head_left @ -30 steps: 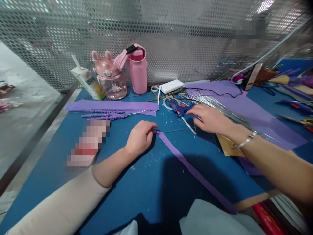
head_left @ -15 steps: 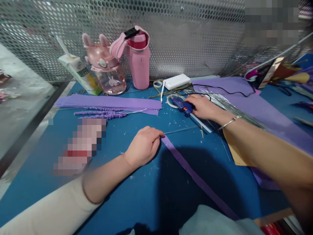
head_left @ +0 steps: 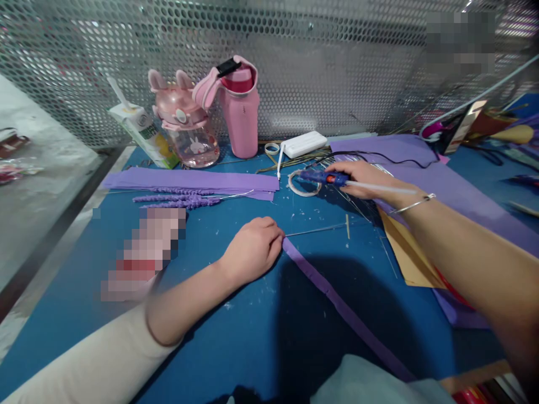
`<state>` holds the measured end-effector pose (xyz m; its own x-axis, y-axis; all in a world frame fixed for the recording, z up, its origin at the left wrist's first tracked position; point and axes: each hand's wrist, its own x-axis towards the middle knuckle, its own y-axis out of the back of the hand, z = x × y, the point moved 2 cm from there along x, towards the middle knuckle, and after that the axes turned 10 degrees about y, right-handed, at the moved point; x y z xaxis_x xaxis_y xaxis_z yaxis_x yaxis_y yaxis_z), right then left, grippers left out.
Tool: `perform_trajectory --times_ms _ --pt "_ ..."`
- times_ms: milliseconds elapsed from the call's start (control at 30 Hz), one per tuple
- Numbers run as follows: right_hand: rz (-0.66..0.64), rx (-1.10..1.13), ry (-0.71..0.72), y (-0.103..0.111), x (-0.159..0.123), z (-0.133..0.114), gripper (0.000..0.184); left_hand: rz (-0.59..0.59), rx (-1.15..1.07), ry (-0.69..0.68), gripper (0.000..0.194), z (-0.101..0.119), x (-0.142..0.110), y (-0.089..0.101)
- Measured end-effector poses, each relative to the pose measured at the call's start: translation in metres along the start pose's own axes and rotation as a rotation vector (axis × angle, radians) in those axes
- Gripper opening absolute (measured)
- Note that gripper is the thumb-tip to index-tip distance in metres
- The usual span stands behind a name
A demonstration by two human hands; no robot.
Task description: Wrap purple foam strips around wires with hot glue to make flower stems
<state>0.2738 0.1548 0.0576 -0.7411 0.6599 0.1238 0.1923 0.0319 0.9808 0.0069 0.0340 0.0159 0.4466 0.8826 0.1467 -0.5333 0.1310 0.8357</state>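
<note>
My left hand point(head_left: 255, 247) rests on the blue table, its fingers closed on the end of a narrow purple strip point(head_left: 332, 297). From there the strip runs down toward the table's front edge. A thin wire point(head_left: 315, 229) reaches right from the same fingertips. My right hand point(head_left: 357, 177) is wrapped round a blue hot glue gun point(head_left: 334, 178), with a pale glue stick point(head_left: 381, 187) jutting from its back toward my wrist. The gun's front end lies over a white ring point(head_left: 304, 184), possibly a roll of tape.
Purple strips point(head_left: 189, 180) and fuzzy lavender stems point(head_left: 181, 200) lie at the left. Behind them stand a drink carton point(head_left: 145, 134), a rabbit-eared bottle point(head_left: 191, 134) and a pink bottle point(head_left: 244, 120). A white power bank point(head_left: 305, 144) and purple sheets point(head_left: 391, 154) lie toward the back.
The glue gun has turned in my right hand's hold, its glue stick swinging from pointing down-right to nearly level. My left hand still pinches the strip.
</note>
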Motion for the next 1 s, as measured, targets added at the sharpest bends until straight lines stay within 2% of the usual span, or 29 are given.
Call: perform_trajectory --times_ms 100,200,267,367,567,667,800,1000 --pt "-0.069 0.061 -0.026 0.003 -0.004 -0.006 0.038 0.009 0.006 0.028 0.024 0.003 0.005 0.006" --pt "0.007 0.085 -0.239 0.013 -0.015 -0.017 0.03 0.06 0.031 0.075 0.024 0.003 0.003 0.011" --pt "0.037 0.114 -0.353 0.02 -0.026 -0.03 0.038 0.094 0.039 0.109 0.023 0.0 -0.002 0.013" --pt "-0.007 0.254 -0.266 0.018 -0.044 -0.059 0.046 0.101 -0.002 0.13 0.022 -0.009 -0.01 0.01" --pt "0.062 0.276 -0.129 -0.016 -0.069 -0.104 0.033 0.081 -0.069 0.089 0.018 -0.02 -0.012 0.0" --pt "0.113 0.309 -0.07 -0.027 -0.07 -0.112 0.03 0.091 -0.064 0.065 0.025 -0.019 -0.012 -0.001" --pt "0.161 0.33 -0.038 -0.031 -0.07 -0.113 0.025 0.085 -0.022 0.045 0.026 -0.02 -0.012 -0.002" --pt "0.151 0.281 -0.019 -0.036 -0.072 -0.113 0.025 0.093 -0.027 0.043 0.026 -0.021 -0.012 -0.003"
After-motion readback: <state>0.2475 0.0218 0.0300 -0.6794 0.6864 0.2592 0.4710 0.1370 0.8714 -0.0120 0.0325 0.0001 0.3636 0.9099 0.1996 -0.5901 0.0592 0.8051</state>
